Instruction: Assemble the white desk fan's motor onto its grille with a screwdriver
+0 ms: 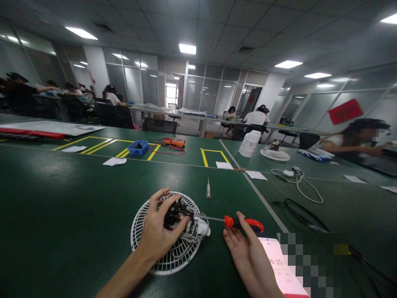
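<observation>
A white round fan grille (141,221) lies on the green table, with a black fan motor (173,213) and a bundled white cable (192,236) on top of it. My left hand (161,229) grips the motor between thumb and fingers. In my right hand (245,248) is a red and black screwdriver (231,222), its handle between the thumb and the fingers. The shaft points left and reaches the motor; my left hand and the parts hide where the tip sits. A small clear-handled screwdriver (208,190) lies just beyond the grille.
Beyond are a blue bin (138,148), an orange multimeter (174,142) with leads, and white paper slips (114,161). To the right are a white cylinder (249,143), another fan grille (275,154), cables (302,184) and a lit phone (287,269). A person (356,136) sits at far right.
</observation>
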Motion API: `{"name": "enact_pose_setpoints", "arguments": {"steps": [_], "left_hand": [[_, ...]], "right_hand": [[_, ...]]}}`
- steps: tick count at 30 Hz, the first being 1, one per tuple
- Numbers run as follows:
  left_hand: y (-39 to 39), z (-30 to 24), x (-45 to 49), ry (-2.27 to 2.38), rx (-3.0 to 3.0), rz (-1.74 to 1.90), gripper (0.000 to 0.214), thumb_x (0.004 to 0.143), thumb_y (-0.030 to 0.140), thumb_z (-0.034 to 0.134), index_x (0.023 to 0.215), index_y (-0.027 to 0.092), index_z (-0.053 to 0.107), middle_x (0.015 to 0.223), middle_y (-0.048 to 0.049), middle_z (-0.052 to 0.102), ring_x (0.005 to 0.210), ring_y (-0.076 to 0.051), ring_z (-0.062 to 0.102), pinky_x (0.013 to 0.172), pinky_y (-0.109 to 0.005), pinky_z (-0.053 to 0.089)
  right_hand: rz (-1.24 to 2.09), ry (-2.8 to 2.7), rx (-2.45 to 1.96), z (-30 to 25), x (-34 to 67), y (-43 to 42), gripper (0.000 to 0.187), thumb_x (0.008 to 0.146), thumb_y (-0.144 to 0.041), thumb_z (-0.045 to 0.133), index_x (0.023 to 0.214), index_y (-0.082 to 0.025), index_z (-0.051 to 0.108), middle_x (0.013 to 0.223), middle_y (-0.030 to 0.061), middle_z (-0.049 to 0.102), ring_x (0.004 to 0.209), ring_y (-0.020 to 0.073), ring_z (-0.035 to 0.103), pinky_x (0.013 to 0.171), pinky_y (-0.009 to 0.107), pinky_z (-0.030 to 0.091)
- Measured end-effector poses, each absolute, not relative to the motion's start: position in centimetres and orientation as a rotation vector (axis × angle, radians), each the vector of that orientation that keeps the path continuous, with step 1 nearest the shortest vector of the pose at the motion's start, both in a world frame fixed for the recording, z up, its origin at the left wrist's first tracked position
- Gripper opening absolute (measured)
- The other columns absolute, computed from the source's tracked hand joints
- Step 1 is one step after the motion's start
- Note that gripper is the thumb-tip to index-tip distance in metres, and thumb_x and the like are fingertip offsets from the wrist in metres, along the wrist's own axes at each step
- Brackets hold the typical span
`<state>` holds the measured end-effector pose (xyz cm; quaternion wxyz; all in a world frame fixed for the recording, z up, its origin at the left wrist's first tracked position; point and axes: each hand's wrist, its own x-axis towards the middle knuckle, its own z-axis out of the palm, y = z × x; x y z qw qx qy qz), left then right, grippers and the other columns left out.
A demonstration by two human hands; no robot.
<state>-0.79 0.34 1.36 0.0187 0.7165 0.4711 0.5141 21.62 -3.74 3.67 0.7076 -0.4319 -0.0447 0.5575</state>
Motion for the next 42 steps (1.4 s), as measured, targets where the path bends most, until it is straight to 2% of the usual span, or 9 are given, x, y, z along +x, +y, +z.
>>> {"name": "enact_pose_setpoints", "arguments": {"steps": [5,10,13,18,21,26,31,38,42], "left_hand": [[0.6,1.5,-0.9,1.472,2.235,1.576,0.051,0.082,0.04,0.076,0.127,0.028,0.053,0.14,-0.0101,0.046,0.13,-0.031,0.054,0.109,-0.055,0.051],[0.5,1.5,-0.8,1.484,2.247,1.554,0.054,0.083,0.041,0.074,0.13,0.028,0.051,0.137,-0.0099,0.05,0.126,-0.029,0.057,0.106,-0.054,0.053],[0.3,1.4,-0.8,1.46,2.253,1.568,0.054,0.084,0.041,0.073,0.131,0.027,0.05,0.135,-0.0097,0.053,0.124,-0.028,0.058,0.105,-0.052,0.054],[0.4,1.1,-0.8,1.452,2.256,1.588,0.054,0.085,0.038,0.073,0.132,0.027,0.049,0.134,-0.0089,0.056,0.123,-0.026,0.059,0.104,-0.048,0.054],[0.4,1.1,-0.8,1.454,2.251,1.596,0.054,0.085,0.038,0.073,0.131,0.026,0.049,0.133,-0.0088,0.056,0.123,-0.026,0.059,0.104,-0.047,0.054],[0.3,1.3,-0.8,1.452,2.249,1.608,0.054,0.085,0.038,0.074,0.131,0.026,0.049,0.134,-0.0084,0.057,0.124,-0.026,0.059,0.105,-0.047,0.053],[0.3,1.2,-0.7,1.454,2.223,1.605,0.054,0.085,0.037,0.073,0.132,0.026,0.049,0.134,-0.0087,0.057,0.125,-0.026,0.059,0.106,-0.047,0.053],[0.3,1.0,-0.7,1.458,2.22,1.609,0.055,0.085,0.037,0.073,0.133,0.026,0.049,0.135,-0.0081,0.057,0.125,-0.025,0.058,0.107,-0.045,0.052],[0.4,1.0,-0.7,1.456,2.223,1.596,0.056,0.085,0.037,0.073,0.134,0.026,0.049,0.135,-0.0077,0.056,0.125,-0.024,0.058,0.108,-0.045,0.052]], "right_hand": [[1.243,-0.065,-0.949,4.2,21.6,-3.8,0.043,0.062,-0.013,0.084,0.1,-0.02,0.064,0.089,0.0042,0.074,0.085,0.0211,0.074,0.076,0.032,0.061],[1.241,-0.039,-0.964,4.6,21.6,-3.6,0.046,0.068,-0.023,0.082,0.109,-0.025,0.063,0.085,0.0029,0.073,0.075,0.0195,0.072,0.067,0.031,0.061],[1.23,-0.033,-0.982,4.6,21.4,-3.6,0.047,0.065,-0.022,0.084,0.108,-0.024,0.064,0.081,0.0028,0.073,0.07,0.0182,0.07,0.064,0.028,0.059],[1.227,-0.046,-0.978,4.6,21.4,-3.8,0.038,0.058,-0.013,0.082,0.091,-0.019,0.064,0.085,0.0051,0.074,0.085,0.0212,0.073,0.077,0.031,0.06],[1.245,-0.04,-0.952,4.4,21.6,-3.7,0.032,0.061,-0.014,0.081,0.088,-0.02,0.064,0.085,0.0041,0.074,0.087,0.0211,0.073,0.078,0.033,0.061],[1.252,-0.024,-0.962,4.2,21.5,-3.6,0.027,0.07,-0.023,0.083,0.09,-0.021,0.064,0.081,0.0044,0.073,0.074,0.0183,0.071,0.067,0.029,0.061],[1.232,-0.009,-0.95,4.5,21.2,-3.8,0.03,0.067,-0.016,0.082,0.092,-0.018,0.066,0.084,0.0053,0.074,0.077,0.0182,0.072,0.066,0.027,0.06],[1.201,-0.05,-0.91,4.8,21.5,-4.0,0.044,0.055,-0.007,0.082,0.095,-0.018,0.068,0.09,0.0032,0.074,0.082,0.0187,0.072,0.075,0.031,0.062],[1.205,-0.037,-0.913,4.7,21.4,-3.8,0.037,0.056,-0.015,0.087,0.086,-0.02,0.065,0.083,0.0019,0.073,0.079,0.0197,0.071,0.07,0.032,0.063]]}}
